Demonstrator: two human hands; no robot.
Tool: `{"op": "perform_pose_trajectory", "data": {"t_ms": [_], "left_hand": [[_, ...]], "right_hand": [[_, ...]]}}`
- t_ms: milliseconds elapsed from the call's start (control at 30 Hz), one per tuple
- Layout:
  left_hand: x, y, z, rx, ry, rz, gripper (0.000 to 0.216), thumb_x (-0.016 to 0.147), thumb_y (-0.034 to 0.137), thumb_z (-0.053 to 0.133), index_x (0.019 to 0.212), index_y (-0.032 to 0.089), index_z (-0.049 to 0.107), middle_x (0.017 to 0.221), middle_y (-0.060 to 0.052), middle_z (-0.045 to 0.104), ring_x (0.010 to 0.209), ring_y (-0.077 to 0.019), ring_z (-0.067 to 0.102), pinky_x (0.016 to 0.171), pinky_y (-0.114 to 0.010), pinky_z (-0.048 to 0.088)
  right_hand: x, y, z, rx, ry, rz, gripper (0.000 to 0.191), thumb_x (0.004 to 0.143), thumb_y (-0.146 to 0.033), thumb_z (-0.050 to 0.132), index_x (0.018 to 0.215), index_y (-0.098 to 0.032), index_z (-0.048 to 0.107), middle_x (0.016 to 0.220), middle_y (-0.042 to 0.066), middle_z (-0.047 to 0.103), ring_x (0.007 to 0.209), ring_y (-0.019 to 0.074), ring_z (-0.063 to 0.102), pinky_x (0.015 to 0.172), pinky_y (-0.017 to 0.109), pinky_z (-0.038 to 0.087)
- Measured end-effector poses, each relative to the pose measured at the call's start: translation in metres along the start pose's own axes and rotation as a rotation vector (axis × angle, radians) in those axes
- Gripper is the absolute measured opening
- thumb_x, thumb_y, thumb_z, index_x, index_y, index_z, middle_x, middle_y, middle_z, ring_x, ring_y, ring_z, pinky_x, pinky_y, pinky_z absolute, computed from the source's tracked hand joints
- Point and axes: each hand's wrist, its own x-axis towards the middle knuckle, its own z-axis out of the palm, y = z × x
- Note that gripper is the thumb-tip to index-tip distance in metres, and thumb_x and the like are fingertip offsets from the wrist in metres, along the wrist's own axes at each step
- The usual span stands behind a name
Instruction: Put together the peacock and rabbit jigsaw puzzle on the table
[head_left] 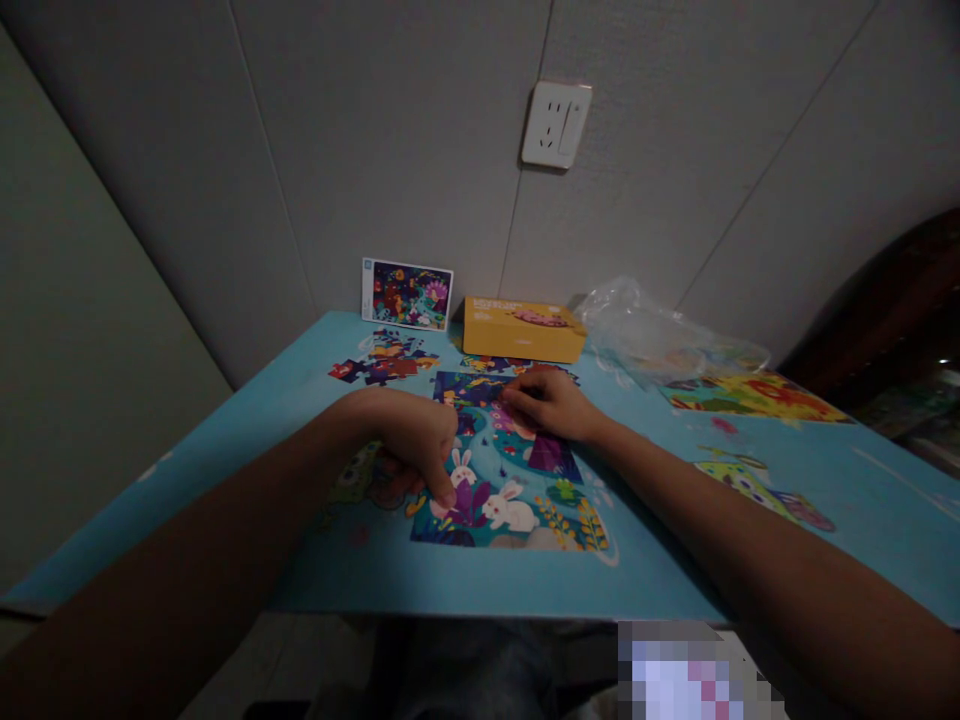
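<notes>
A partly joined jigsaw puzzle (517, 500) with white rabbits and plants lies on the blue printed table (240, 420). My left hand (416, 440) rests on the puzzle's left edge, fingers curled and a fingertip pressing down near a rabbit. My right hand (551, 403) lies at the puzzle's upper part, fingers bent and pressed onto a piece there. What either hand holds, if anything, is hidden under the fingers.
Loose joined puzzle pieces (386, 362) lie at the back left. A reference picture card (407, 293) leans against the wall beside a yellow box (521, 330). A clear plastic bag (660, 335) sits at the back right. A wall socket (556, 124) is above.
</notes>
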Motion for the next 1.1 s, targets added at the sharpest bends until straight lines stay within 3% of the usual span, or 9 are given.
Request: {"op": "perform_pose_trajectory", "data": {"t_ms": [567,700,800,900,967,1000,1100], "left_hand": [[-0.003,0.005,0.000,0.076,-0.076,0.005,0.050,0.078,0.044,0.063,0.036,0.019,0.061,0.044,-0.009,0.060,0.036,-0.0132,0.043,0.038,-0.024,0.033],[-0.006,0.004,-0.002,0.085,-0.030,0.020,0.052,0.079,0.047,0.062,0.036,0.019,0.061,0.041,-0.008,0.058,0.036,-0.0129,0.042,0.039,-0.025,0.032],[-0.007,0.001,-0.003,0.080,0.018,0.007,0.053,0.079,0.050,0.062,0.037,0.018,0.060,0.040,-0.007,0.055,0.035,-0.0117,0.040,0.039,-0.024,0.031],[-0.003,-0.004,-0.004,0.088,0.024,-0.003,0.050,0.077,0.050,0.065,0.040,0.017,0.061,0.042,-0.006,0.056,0.035,-0.0116,0.042,0.041,-0.025,0.032],[0.002,-0.010,-0.007,0.051,0.133,0.024,0.044,0.076,0.051,0.066,0.048,0.018,0.064,0.046,-0.005,0.059,0.038,-0.0125,0.045,0.044,-0.025,0.034],[0.005,-0.014,-0.009,0.030,0.251,0.037,0.042,0.077,0.051,0.065,0.053,0.018,0.065,0.048,-0.004,0.061,0.041,-0.0131,0.047,0.046,-0.025,0.035],[0.013,-0.029,-0.016,0.093,0.763,-0.050,0.038,0.082,0.051,0.059,0.067,0.017,0.068,0.062,-0.005,0.067,0.054,-0.0148,0.055,0.055,-0.025,0.037]], "right_hand": [[0.000,-0.007,-0.001,-0.025,-0.023,0.010,0.040,0.091,-0.043,0.049,0.061,-0.017,0.052,0.051,-0.002,0.053,0.047,0.0090,0.044,0.049,0.023,0.033],[-0.001,-0.006,0.000,-0.014,-0.012,0.013,0.040,0.090,-0.044,0.049,0.061,-0.017,0.054,0.051,-0.001,0.054,0.047,0.0093,0.045,0.050,0.023,0.034],[-0.001,-0.006,0.000,-0.024,0.082,0.045,0.038,0.087,-0.045,0.051,0.068,-0.014,0.062,0.054,0.000,0.058,0.048,0.0101,0.045,0.049,0.024,0.033],[0.001,-0.004,-0.003,-0.107,0.281,0.074,0.038,0.084,-0.046,0.053,0.076,-0.013,0.068,0.057,0.001,0.058,0.050,0.0108,0.044,0.048,0.024,0.029],[0.001,-0.003,-0.007,-0.153,0.380,0.094,0.037,0.084,-0.045,0.053,0.075,-0.012,0.068,0.057,0.001,0.057,0.051,0.0114,0.044,0.048,0.025,0.028],[0.001,-0.002,-0.009,-0.169,0.413,0.112,0.037,0.085,-0.044,0.052,0.075,-0.012,0.069,0.058,0.002,0.058,0.052,0.0119,0.045,0.049,0.025,0.028],[0.001,0.001,-0.016,-0.258,0.445,0.177,0.033,0.085,-0.039,0.053,0.076,-0.012,0.070,0.061,0.004,0.062,0.054,0.0134,0.050,0.051,0.026,0.030]]}}
